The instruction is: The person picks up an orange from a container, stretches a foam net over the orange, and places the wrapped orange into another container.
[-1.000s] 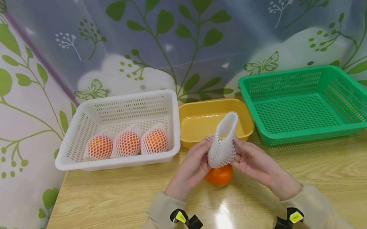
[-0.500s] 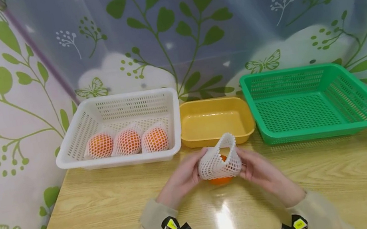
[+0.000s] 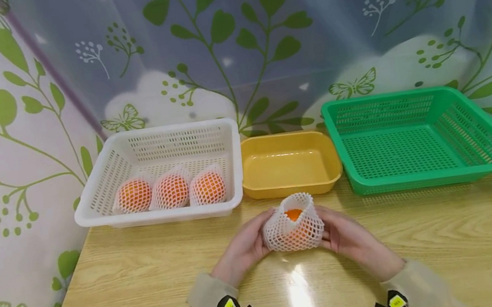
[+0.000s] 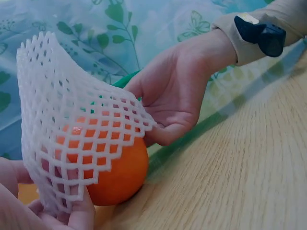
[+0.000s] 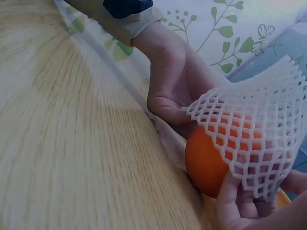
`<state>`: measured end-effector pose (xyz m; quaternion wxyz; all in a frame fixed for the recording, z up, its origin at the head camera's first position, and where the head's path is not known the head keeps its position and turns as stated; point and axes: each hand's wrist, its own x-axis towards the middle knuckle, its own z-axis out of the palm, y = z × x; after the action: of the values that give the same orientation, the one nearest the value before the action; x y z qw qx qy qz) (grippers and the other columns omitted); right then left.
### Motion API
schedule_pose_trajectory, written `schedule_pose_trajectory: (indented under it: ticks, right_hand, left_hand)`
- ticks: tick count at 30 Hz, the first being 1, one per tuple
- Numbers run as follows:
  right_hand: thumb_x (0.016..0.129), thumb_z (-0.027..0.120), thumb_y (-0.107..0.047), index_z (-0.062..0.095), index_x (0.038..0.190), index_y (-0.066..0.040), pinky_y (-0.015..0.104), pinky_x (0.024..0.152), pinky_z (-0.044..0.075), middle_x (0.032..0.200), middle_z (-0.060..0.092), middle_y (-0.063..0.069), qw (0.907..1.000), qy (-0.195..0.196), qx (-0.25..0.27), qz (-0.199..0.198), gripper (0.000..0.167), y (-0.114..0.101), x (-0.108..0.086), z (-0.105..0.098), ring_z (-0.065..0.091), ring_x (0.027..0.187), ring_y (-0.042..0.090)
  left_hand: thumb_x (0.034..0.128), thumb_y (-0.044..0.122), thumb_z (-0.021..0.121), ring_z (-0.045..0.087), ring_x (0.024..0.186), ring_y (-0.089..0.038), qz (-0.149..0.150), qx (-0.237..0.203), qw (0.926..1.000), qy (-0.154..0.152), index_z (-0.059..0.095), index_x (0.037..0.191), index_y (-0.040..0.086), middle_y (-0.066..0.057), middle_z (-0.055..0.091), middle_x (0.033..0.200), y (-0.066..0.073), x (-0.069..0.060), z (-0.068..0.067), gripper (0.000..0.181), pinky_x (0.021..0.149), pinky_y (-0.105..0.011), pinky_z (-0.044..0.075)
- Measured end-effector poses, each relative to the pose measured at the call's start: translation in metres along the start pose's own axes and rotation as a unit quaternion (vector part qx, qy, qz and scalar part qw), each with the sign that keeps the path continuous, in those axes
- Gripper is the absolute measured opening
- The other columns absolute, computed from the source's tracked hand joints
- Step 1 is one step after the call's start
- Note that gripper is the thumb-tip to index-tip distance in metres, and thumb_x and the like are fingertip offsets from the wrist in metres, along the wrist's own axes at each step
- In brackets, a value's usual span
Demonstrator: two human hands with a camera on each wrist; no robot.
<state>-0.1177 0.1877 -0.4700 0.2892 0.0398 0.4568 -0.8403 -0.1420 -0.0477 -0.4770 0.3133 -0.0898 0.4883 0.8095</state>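
A white foam fruit net (image 3: 284, 236) covers most of an orange (image 4: 125, 175) that rests on the wooden table. The net's mouth stands up at the far side, with orange peel showing through it. My left hand (image 3: 245, 245) pinches the left edge of the net, and my right hand (image 3: 354, 237) pinches the opposite edge. Both wrist views show the near lower part of the orange bare below the stretched net (image 5: 259, 129). Some fingertips are hidden behind or under the mesh.
A white basket (image 3: 163, 216) with several net-wrapped oranges (image 3: 171, 190) stands at the back left. Behind my hands is a yellow tray (image 3: 293, 189), and a green basket (image 3: 440, 178) is at the back right. A patterned curtain (image 3: 263, 80) hangs behind.
Both hands have come down and toward me, spreading the foam net apart and drawing it over the orange. The orange was bare beneath the net's lower edge; now the mesh covers most of it.
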Motion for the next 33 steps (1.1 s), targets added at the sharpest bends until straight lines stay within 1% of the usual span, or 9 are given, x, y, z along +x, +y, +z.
schedule_pose_trajectory:
  ticks: [4,8,11,13,16,20,25,29,33]
  right_hand:
    - [0.111,0.041,-0.022,0.057,0.127,-0.014,0.028,0.086,0.058,0.106,0.070,-0.002,0.9994,0.020,-0.025,0.014,0.024,0.004,0.003,-0.003,0.068,0.097,0.012]
    - [0.111,0.038,-0.019,0.036,0.149,0.000,0.031,0.085,0.059,0.107,0.067,0.001,0.9931,0.059,-0.101,0.000,0.043,0.007,0.006,0.000,0.067,0.096,0.013]
    - [0.111,0.036,-0.017,0.025,0.155,0.008,0.031,0.085,0.058,0.113,0.064,0.005,0.9838,0.091,-0.154,-0.018,0.051,0.007,0.007,0.006,0.065,0.097,0.013]
    - [0.111,0.037,-0.016,0.025,0.155,0.008,0.030,0.085,0.058,0.117,0.061,0.006,0.9797,0.103,-0.170,-0.026,0.051,0.007,0.008,0.010,0.063,0.099,0.013]
    - [0.111,0.039,-0.019,0.031,0.151,0.006,0.029,0.084,0.057,0.120,0.058,0.007,0.9765,0.116,-0.178,-0.034,0.048,0.007,0.009,0.014,0.063,0.099,0.013]
    - [0.112,0.039,-0.027,0.031,0.151,0.000,0.035,0.087,0.058,0.131,0.054,0.014,0.9782,0.108,-0.173,-0.038,0.049,0.007,0.009,0.017,0.064,0.102,0.017]
    - [0.111,0.037,-0.037,0.018,0.159,-0.008,0.050,0.099,0.053,0.146,0.042,0.028,0.9859,0.045,-0.153,-0.049,0.059,0.006,0.008,0.019,0.064,0.114,0.028]
    - [0.111,0.039,-0.036,0.016,0.160,-0.013,0.046,0.104,0.050,0.149,0.043,0.022,0.9870,0.033,-0.139,-0.074,0.059,0.003,0.007,0.023,0.062,0.118,0.025]
    - [0.110,0.039,-0.035,0.019,0.159,-0.011,0.040,0.103,0.049,0.147,0.046,0.012,0.9871,0.036,-0.133,-0.081,0.058,-0.003,0.006,0.029,0.063,0.116,0.019]
  left_hand:
    - [0.1054,0.029,0.053,0.069,0.088,-0.009,0.011,0.011,0.9994,0.032,0.057,0.135,0.003,0.000,0.072,0.102,-0.004,0.002,0.000,0.039,0.074,-0.023,0.058]
    - [0.1061,0.026,0.052,0.064,0.091,-0.011,0.028,0.030,0.9978,0.053,0.055,0.133,0.000,-0.004,0.065,0.107,-0.005,0.000,0.005,0.038,0.076,-0.025,0.057]
    - [0.1068,0.026,0.051,0.062,0.093,-0.013,0.034,0.031,0.9971,0.061,0.053,0.131,-0.001,-0.007,0.062,0.111,-0.004,-0.002,0.007,0.036,0.078,-0.026,0.057]
    - [0.1074,0.026,0.049,0.061,0.096,-0.014,0.038,0.027,0.9968,0.064,0.052,0.130,0.000,-0.009,0.060,0.114,-0.003,-0.002,0.007,0.035,0.078,-0.026,0.056]
    - [0.1078,0.026,0.048,0.059,0.102,-0.017,0.044,0.018,0.9967,0.066,0.049,0.137,-0.001,-0.011,0.057,0.121,-0.002,-0.001,0.007,0.039,0.083,-0.028,0.056]
    - [0.1075,0.026,0.049,0.057,0.105,-0.017,0.061,0.012,0.9959,0.066,0.045,0.141,-0.002,-0.011,0.055,0.123,0.002,0.000,0.009,0.044,0.086,-0.027,0.055]
    - [0.1069,0.025,0.051,0.056,0.103,-0.015,0.101,0.012,0.9929,0.062,0.048,0.137,-0.006,-0.009,0.056,0.118,0.008,0.000,0.016,0.043,0.086,-0.023,0.054]
    - [0.1070,0.033,0.051,0.057,0.099,-0.014,0.128,0.034,0.9884,0.074,0.052,0.136,-0.004,-0.007,0.059,0.113,0.013,-0.002,0.024,0.047,0.082,-0.023,0.053]
    - [0.1058,0.041,0.051,0.058,0.094,-0.014,0.156,0.065,0.9806,0.099,0.057,0.132,-0.003,-0.006,0.062,0.108,0.018,-0.002,0.031,0.051,0.079,-0.023,0.052]
